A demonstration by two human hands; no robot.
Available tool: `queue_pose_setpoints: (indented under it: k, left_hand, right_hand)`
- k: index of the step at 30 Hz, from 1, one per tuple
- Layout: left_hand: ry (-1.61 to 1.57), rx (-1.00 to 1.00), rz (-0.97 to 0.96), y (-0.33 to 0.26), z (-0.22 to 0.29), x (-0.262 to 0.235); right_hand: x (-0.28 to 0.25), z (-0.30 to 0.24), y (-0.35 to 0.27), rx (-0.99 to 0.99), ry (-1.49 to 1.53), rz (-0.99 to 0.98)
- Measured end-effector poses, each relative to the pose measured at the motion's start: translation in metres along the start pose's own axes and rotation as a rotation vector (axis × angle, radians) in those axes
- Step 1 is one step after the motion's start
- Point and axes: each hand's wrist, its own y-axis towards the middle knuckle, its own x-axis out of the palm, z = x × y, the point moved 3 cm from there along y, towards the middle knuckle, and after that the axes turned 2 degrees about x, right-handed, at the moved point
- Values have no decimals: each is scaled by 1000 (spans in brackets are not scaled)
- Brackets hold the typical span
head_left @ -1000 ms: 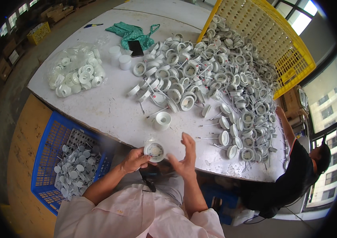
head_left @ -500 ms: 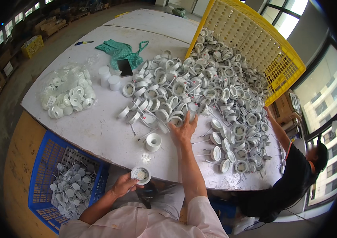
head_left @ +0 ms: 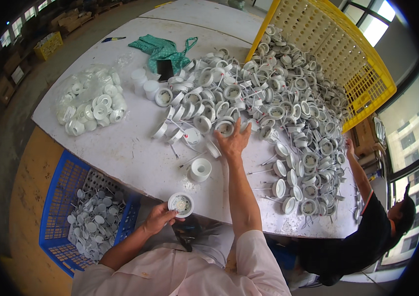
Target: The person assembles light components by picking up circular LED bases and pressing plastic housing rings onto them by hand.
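Since a second ago the right hand (head_left: 233, 143) has left the round white fitting (head_left: 181, 204), which the left hand (head_left: 159, 217) clasps low over the lap (face up, perhaps for inspection). Farther out, those spread fingers touch the pile of fittings (head_left: 278, 108) on the surface (head_left: 135, 153).

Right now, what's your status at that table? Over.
Left hand gripping one round white plastic lamp housing at table edge. Right hand open, reaching onto the heap of white housings. One loose white ring beside the right forearm.
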Motion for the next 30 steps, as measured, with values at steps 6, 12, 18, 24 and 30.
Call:
queue_pose_setpoints:
  k: [6,12,18,24,30]
  left_hand:
    - [-104,30,12,-12,-5,0]
    - [-68,28,17,-28,-7,5]
    - [-12,79,38,-52,3,15]
    - [-33,118,62,-72,-3,16]
    - [3,94,59,-80,-10,17]
  right_hand:
    - [-41,34,-45,-123,371,109]
    - [-66,-22,-99,-243,347,-440]
    - [-73,-40,-109,-262,268,-485]
    - [-65,-38,-112,-289,319,-465]
    - [-60,-28,-115,-229,557,-479]
